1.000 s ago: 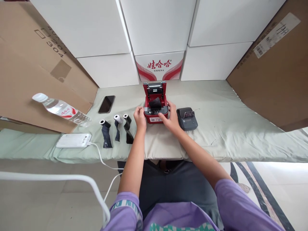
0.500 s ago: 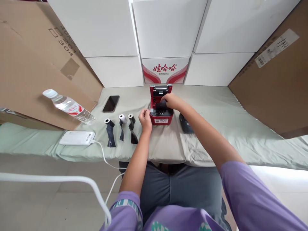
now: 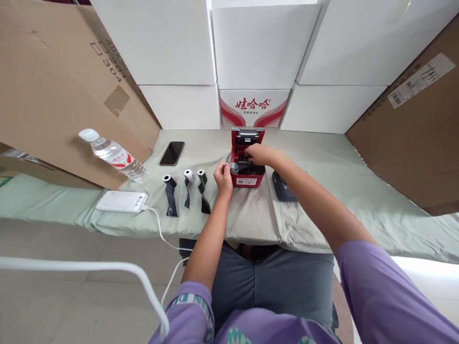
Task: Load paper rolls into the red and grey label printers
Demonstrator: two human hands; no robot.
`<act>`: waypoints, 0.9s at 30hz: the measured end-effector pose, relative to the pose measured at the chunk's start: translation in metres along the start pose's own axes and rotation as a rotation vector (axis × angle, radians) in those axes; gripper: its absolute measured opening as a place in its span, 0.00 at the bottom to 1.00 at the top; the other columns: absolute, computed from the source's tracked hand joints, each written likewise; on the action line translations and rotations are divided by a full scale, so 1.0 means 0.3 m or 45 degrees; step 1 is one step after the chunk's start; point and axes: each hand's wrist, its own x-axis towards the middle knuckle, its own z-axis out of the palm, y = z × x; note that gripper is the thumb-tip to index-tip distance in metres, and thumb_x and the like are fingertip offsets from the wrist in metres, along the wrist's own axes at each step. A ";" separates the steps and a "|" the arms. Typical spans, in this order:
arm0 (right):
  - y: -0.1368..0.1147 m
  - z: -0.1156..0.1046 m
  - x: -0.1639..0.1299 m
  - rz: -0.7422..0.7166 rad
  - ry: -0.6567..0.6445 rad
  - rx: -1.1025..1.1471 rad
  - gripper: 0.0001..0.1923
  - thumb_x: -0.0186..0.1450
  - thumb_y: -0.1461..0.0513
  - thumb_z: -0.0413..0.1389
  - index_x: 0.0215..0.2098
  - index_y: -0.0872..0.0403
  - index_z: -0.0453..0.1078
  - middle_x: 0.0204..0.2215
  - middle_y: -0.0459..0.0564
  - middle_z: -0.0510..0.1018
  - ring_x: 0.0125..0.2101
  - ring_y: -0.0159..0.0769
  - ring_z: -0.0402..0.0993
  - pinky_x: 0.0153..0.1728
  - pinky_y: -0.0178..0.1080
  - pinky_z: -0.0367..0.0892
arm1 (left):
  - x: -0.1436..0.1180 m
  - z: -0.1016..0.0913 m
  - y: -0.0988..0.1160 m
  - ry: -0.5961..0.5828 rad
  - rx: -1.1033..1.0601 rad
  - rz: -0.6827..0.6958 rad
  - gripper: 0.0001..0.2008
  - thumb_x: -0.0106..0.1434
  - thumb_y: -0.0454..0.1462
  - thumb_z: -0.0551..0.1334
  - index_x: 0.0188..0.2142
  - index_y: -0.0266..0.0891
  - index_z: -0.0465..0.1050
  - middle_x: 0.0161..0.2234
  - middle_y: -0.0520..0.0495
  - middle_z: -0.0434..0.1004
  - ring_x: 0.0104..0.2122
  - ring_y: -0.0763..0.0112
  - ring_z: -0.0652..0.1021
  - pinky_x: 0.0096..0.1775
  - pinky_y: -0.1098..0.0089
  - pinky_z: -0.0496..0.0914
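A small red printer (image 3: 246, 177) stands on the cloth-covered table (image 3: 322, 157) with its lid (image 3: 247, 136) raised. My left hand (image 3: 223, 176) rests against the printer's left side, fingers curled on its edge. My right hand (image 3: 257, 154) reaches into the open paper bay from the right; its fingers cover what lies inside, so I cannot tell what they hold. Three paper rolls with dark tails (image 3: 186, 188) lie in a row just left of my left hand.
A dark second printer (image 3: 283, 188) sits partly under my right forearm. A phone (image 3: 172, 153), a lying water bottle (image 3: 113, 155) and a white power bank (image 3: 122, 201) with a cable lie to the left. White cartons (image 3: 251, 52) and brown cardboard (image 3: 53, 86) wall the table.
My right hand left the printer's front and went up into the open bay. The dark paper in the bay is now hidden by it. My left hand stayed at the printer's left side.
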 end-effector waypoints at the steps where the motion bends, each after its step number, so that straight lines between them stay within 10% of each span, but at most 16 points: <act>1: 0.012 0.001 -0.009 -0.015 0.011 0.049 0.19 0.68 0.69 0.57 0.54 0.57 0.82 0.51 0.60 0.86 0.49 0.50 0.83 0.48 0.42 0.73 | 0.000 0.001 -0.001 -0.010 -0.003 0.008 0.14 0.61 0.45 0.62 0.24 0.42 0.64 0.24 0.52 0.61 0.29 0.69 0.64 0.33 0.69 0.61; 14: -0.060 -0.007 0.082 0.029 -0.161 -0.172 0.18 0.64 0.70 0.60 0.49 0.56 0.84 0.48 0.63 0.86 0.56 0.61 0.79 0.59 0.55 0.69 | -0.001 0.003 0.002 -0.018 -0.046 -0.043 0.15 0.64 0.44 0.63 0.24 0.42 0.64 0.24 0.53 0.59 0.28 0.69 0.63 0.32 0.69 0.59; 27: -0.027 -0.095 -0.054 0.007 -0.022 0.227 0.18 0.73 0.66 0.52 0.57 0.55 0.78 0.52 0.57 0.84 0.47 0.48 0.81 0.46 0.43 0.72 | -0.001 0.002 -0.013 -0.056 -0.077 -0.035 0.17 0.66 0.45 0.64 0.24 0.42 0.63 0.24 0.54 0.58 0.27 0.71 0.62 0.32 0.70 0.59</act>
